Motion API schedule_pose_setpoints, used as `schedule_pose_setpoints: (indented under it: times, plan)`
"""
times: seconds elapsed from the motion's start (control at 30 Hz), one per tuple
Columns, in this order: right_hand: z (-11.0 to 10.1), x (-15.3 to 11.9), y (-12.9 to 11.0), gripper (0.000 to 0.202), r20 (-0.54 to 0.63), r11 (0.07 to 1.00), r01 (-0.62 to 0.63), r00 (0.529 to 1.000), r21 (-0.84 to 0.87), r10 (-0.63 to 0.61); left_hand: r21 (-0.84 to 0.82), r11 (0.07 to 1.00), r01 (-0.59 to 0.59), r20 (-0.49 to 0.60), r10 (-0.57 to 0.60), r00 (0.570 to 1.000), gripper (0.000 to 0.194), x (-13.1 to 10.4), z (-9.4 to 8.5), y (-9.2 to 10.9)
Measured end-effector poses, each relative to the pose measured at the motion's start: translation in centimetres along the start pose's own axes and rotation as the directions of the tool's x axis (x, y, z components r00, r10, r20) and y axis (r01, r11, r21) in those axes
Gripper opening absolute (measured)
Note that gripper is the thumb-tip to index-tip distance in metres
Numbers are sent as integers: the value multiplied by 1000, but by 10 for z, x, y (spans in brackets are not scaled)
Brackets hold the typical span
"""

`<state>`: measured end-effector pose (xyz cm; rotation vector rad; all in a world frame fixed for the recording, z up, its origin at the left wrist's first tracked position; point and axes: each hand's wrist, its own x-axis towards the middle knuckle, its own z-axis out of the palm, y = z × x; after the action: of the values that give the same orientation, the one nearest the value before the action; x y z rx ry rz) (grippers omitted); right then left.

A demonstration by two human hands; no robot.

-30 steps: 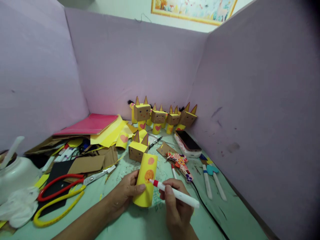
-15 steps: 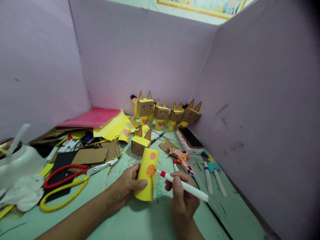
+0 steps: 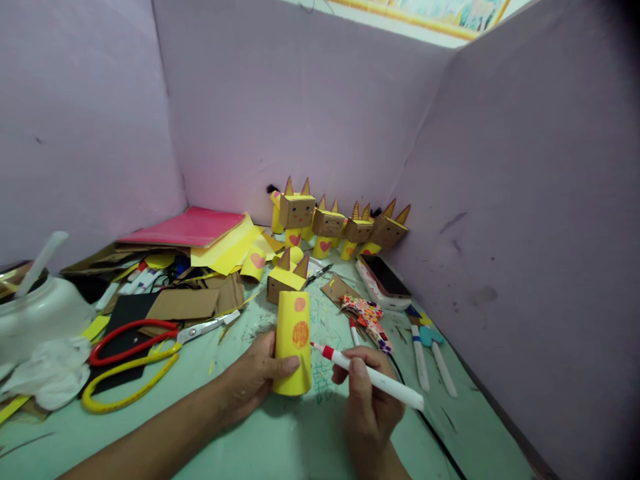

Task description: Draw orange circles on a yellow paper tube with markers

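Note:
Upright in front of me, a yellow paper tube (image 3: pixel 286 333) bears two orange-red round spots. My left hand (image 3: pixel 263 370) grips it low on its left side, thumb across the front. A white marker (image 3: pixel 377 379) with a red collar lies in the closed fingers of my right hand (image 3: pixel 371 400). Its tip points left and sits just right of the larger spot, close to the tube's edge; whether it touches I cannot tell. Right behind the tube stands a cardboard box head (image 3: pixel 286 285) with a yellow top and two pointed ears.
Several cardboard-headed figures (image 3: pixel 327 230) line the back wall. Scissors (image 3: pixel 135 360), cardboard scraps (image 3: pixel 183 305), a pink folder (image 3: pixel 187 227) and a white jar (image 3: pixel 45 327) crowd the left. To the right are a phone (image 3: pixel 385 276), a patterned glue gun (image 3: pixel 367 317) with a cable, and capped markers (image 3: pixel 420 360).
The marker tip has come away from the larger spot, a little to the right. The tube has turned slightly and stands straighter. The whole view has shifted a little.

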<state>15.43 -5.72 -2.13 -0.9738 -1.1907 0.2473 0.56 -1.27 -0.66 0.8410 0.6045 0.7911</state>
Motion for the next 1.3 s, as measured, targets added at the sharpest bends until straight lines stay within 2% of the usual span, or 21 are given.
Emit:
schedule_pose_setpoints:
  times: [0.3, 0.63, 0.87, 1.03, 1.17, 1.3]
  plan:
    - [-3, 1, 0, 19, 29, 1000, -15, 999, -15, 15, 16, 999, 29, 29, -29, 999, 53, -1, 1, -2]
    - [-1, 2, 3, 20, 89, 999, -18, 996, -37, 21, 71, 996, 48, -41, -45, 998, 50, 0, 3, -4]
    - [0, 3, 2, 16, 166, 996, 24, 986, -81, -10, 82, 996, 27, -41, -23, 999, 48, -1, 3, -6]
    - [-2, 4, 4, 17, 156, 995, 23, 988, -101, -7, 81, 996, 19, -24, -17, 1000, 45, 0, 3, -6]
    - [-3, 4, 5, 14, 175, 989, 69, 984, -128, -46, 76, 997, 16, -40, -13, 999, 49, 1, 3, -6]
    - [-1, 4, 3, 15, 165, 993, 6, 986, -119, 14, 78, 997, 3, -27, -1, 1000, 47, 0, 4, -6]
